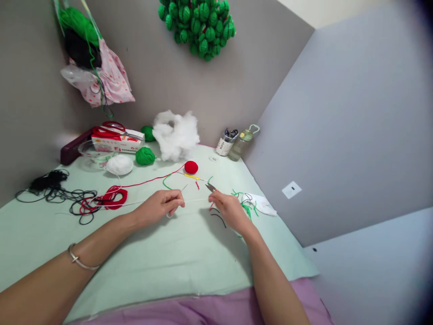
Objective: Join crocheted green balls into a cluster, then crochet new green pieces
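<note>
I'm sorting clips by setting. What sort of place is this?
Probably a small yarn-craft corner, perhaps at home: the cloth-covered table against the walls holds a red yarn ball and a fluffy white heap, likely stuffing, and green yarn hangs above.

Rear of small scissors (211, 187) hidden in the right hand (230, 210), green cluster (203, 28) cropped above

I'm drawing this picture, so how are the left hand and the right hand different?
A thin needle sticks up from the left hand, while the right hand holds small scissors with their blades poking out. The left hand's arm wears a silvery bracelet; the right hand's arm shows none. Both hands have curled fingers, and white yarn stretches between them.
</note>
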`<action>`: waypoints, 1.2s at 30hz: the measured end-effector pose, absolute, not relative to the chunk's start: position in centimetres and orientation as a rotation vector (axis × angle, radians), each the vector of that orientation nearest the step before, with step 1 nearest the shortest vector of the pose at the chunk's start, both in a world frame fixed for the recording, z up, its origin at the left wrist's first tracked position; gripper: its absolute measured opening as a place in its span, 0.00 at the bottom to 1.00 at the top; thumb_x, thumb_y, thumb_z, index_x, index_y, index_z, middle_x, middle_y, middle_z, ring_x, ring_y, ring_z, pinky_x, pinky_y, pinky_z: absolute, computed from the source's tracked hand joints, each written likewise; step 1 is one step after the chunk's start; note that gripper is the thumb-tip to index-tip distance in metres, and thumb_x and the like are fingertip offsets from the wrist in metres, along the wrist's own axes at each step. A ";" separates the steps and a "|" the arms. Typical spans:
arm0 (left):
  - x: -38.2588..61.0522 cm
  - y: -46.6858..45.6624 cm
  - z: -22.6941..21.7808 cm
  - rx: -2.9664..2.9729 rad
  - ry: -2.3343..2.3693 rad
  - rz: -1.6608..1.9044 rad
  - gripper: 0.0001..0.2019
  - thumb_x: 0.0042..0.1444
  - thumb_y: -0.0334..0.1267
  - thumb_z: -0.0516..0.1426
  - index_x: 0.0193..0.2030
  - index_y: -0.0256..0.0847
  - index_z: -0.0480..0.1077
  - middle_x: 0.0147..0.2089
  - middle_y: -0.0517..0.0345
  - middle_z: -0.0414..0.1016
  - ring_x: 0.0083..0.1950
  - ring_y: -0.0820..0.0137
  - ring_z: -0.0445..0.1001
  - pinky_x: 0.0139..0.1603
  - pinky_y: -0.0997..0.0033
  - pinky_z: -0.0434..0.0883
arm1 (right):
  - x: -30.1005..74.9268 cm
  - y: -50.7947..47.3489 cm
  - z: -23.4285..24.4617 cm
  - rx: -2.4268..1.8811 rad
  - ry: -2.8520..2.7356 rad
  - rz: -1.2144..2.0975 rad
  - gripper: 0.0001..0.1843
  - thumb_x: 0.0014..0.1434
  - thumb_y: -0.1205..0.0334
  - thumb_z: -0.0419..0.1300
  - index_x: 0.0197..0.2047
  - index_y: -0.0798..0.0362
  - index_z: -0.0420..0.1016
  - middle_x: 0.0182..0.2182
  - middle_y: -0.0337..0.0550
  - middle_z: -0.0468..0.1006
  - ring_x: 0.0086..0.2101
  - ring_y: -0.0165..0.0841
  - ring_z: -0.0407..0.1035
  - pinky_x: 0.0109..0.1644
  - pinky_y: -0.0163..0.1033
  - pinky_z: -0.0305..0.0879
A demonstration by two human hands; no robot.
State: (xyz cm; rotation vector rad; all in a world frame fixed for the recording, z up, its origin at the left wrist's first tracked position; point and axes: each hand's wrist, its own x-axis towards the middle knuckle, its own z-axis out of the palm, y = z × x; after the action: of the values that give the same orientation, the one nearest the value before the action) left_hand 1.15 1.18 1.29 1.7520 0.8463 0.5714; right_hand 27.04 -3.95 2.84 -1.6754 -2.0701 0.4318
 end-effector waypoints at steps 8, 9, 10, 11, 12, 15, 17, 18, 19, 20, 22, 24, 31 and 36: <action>-1.5 2.9 1.2 1.652 0.877 0.657 0.16 0.62 0.50 0.55 0.35 0.39 0.68 0.24 0.66 0.62 0.25 0.74 0.56 0.29 0.73 0.53 | 31.6 -4.3 2.5 -2.028 -1.944 -0.068 0.13 0.70 0.62 0.49 0.42 0.50 0.75 0.38 0.46 0.77 0.35 0.36 0.70 0.37 0.37 0.57; -1.7 3.0 1.0 1.642 0.875 0.668 0.16 0.62 0.51 0.55 0.35 0.38 0.68 0.25 0.65 0.62 0.25 0.75 0.55 0.29 0.73 0.53 | 30.8 -4.8 2.0 -1.938 -2.018 -0.065 0.12 0.70 0.62 0.49 0.43 0.51 0.74 0.41 0.47 0.77 0.37 0.36 0.71 0.38 0.37 0.59; -1.8 3.1 0.8 1.636 0.872 0.673 0.16 0.62 0.51 0.55 0.35 0.38 0.69 0.25 0.65 0.62 0.26 0.75 0.55 0.29 0.73 0.53 | 29.9 -5.2 1.5 -1.822 -2.116 -0.043 0.11 0.70 0.63 0.50 0.44 0.51 0.74 0.43 0.48 0.76 0.40 0.36 0.71 0.40 0.37 0.61; -1.9 3.1 0.6 1.632 0.870 0.672 0.17 0.62 0.52 0.55 0.36 0.38 0.69 0.25 0.65 0.62 0.26 0.75 0.55 0.30 0.73 0.53 | 29.0 -5.7 1.0 -1.677 -2.252 -0.014 0.09 0.70 0.63 0.51 0.45 0.51 0.74 0.45 0.49 0.76 0.44 0.37 0.71 0.43 0.38 0.63; -2.0 3.0 0.4 1.630 0.868 0.662 0.17 0.63 0.52 0.54 0.37 0.38 0.70 0.25 0.65 0.62 0.26 0.75 0.56 0.30 0.73 0.53 | 28.3 -6.0 0.5 -1.536 -2.397 0.006 0.09 0.70 0.64 0.52 0.45 0.51 0.73 0.46 0.49 0.76 0.46 0.37 0.70 0.46 0.38 0.65; -1.9 2.7 0.2 1.652 0.853 0.605 0.17 0.64 0.52 0.54 0.39 0.38 0.71 0.26 0.64 0.63 0.27 0.74 0.57 0.30 0.73 0.54 | 28.4 -6.6 -0.5 -1.453 -2.582 -0.132 0.12 0.71 0.68 0.48 0.44 0.54 0.72 0.45 0.50 0.76 0.43 0.37 0.69 0.49 0.40 0.65; -1.7 2.5 0.3 1.672 0.835 0.572 0.17 0.64 0.52 0.55 0.39 0.38 0.72 0.27 0.64 0.64 0.28 0.74 0.59 0.30 0.73 0.55 | 30.5 -6.7 -0.4 -1.706 -2.553 -0.259 0.14 0.69 0.74 0.47 0.40 0.55 0.73 0.42 0.50 0.76 0.42 0.38 0.69 0.46 0.40 0.64; -1.6 2.5 0.4 1.677 0.831 0.561 0.17 0.64 0.52 0.55 0.38 0.38 0.73 0.27 0.64 0.64 0.28 0.74 0.59 0.30 0.73 0.55 | 31.9 -6.8 -0.1 -1.896 -2.498 -0.311 0.14 0.68 0.74 0.48 0.40 0.55 0.73 0.41 0.51 0.76 0.41 0.39 0.69 0.44 0.40 0.63; -1.5 2.4 0.5 1.680 0.831 0.555 0.17 0.64 0.52 0.55 0.38 0.38 0.73 0.27 0.64 0.64 0.28 0.74 0.59 0.30 0.73 0.56 | 33.2 -6.9 0.3 -2.061 -2.462 -0.333 0.12 0.68 0.73 0.49 0.42 0.56 0.73 0.42 0.51 0.76 0.42 0.40 0.70 0.42 0.40 0.62; -1.4 2.3 0.6 1.681 0.833 0.550 0.17 0.64 0.52 0.55 0.38 0.38 0.73 0.27 0.64 0.64 0.28 0.74 0.60 0.30 0.73 0.56 | 34.5 -7.1 0.9 -2.231 -2.396 -0.342 0.12 0.68 0.73 0.49 0.45 0.56 0.74 0.43 0.52 0.76 0.43 0.41 0.71 0.40 0.40 0.61; -1.2 2.2 0.7 1.682 0.836 0.540 0.17 0.64 0.52 0.56 0.39 0.38 0.74 0.26 0.65 0.64 0.28 0.74 0.60 0.30 0.74 0.56 | 36.0 -7.4 2.2 -2.602 -2.224 -0.342 0.14 0.67 0.73 0.49 0.48 0.56 0.74 0.45 0.55 0.76 0.41 0.43 0.73 0.36 0.40 0.59; -0.9 2.0 0.6 1.680 0.825 0.527 0.17 0.63 0.52 0.56 0.39 0.38 0.74 0.26 0.64 0.64 0.28 0.74 0.60 0.30 0.74 0.57 | 35.9 -7.4 3.6 -2.707 -2.086 -0.467 0.15 0.68 0.71 0.51 0.53 0.56 0.74 0.49 0.59 0.76 0.42 0.44 0.74 0.38 0.42 0.59; -0.1 1.3 0.1 1.718 0.716 0.378 0.19 0.61 0.54 0.58 0.42 0.38 0.78 0.24 0.63 0.64 0.26 0.74 0.59 0.28 0.74 0.56 | 28.0 -3.4 5.8 -2.077 -2.281 -0.106 0.15 0.73 0.61 0.48 0.45 0.49 0.77 0.43 0.44 0.81 0.40 0.36 0.75 0.41 0.38 0.59; 0.5 0.8 -0.3 1.730 0.686 0.326 0.19 0.60 0.54 0.59 0.42 0.39 0.79 0.27 0.61 0.67 0.27 0.74 0.59 0.28 0.74 0.55 | 23.8 1.8 2.8 -2.056 -2.327 0.030 0.13 0.70 0.57 0.54 0.52 0.52 0.75 0.48 0.50 0.78 0.43 0.39 0.75 0.40 0.38 0.59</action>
State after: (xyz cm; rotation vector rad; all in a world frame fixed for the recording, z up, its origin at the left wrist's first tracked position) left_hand 0.47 0.80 -0.29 1.7299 0.6855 0.3264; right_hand 23.80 1.83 2.84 -2.0560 -2.3272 0.0303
